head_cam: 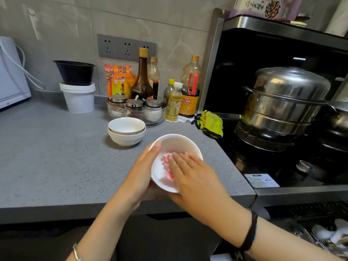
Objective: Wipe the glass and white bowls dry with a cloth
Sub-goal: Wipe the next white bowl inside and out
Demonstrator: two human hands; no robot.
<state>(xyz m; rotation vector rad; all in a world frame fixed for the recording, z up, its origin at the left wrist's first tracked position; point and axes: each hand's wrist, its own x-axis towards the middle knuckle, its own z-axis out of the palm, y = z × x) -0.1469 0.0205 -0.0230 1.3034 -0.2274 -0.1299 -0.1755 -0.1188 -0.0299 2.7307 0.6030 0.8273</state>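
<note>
A white bowl (175, 143) is tilted toward me over the front of the grey counter (56, 157). My left hand (141, 172) grips its left rim, thumb on the edge. My right hand (190, 174) lies inside the bowl, its straight fingers pressing a pink-and-white cloth (166, 161) against the inner wall. Two more white bowls (126, 130) stand stacked just behind. A glass bowl (150, 117) behind them holds three lidded seasoning jars.
Bottles of sauce and oil (189, 95) stand along the tiled wall. A white tub with a black bowl (75, 72) on top is at the back left. A yellow-green cloth (211, 123) lies beside the black stove, where a steel steamer pot (282, 102) sits.
</note>
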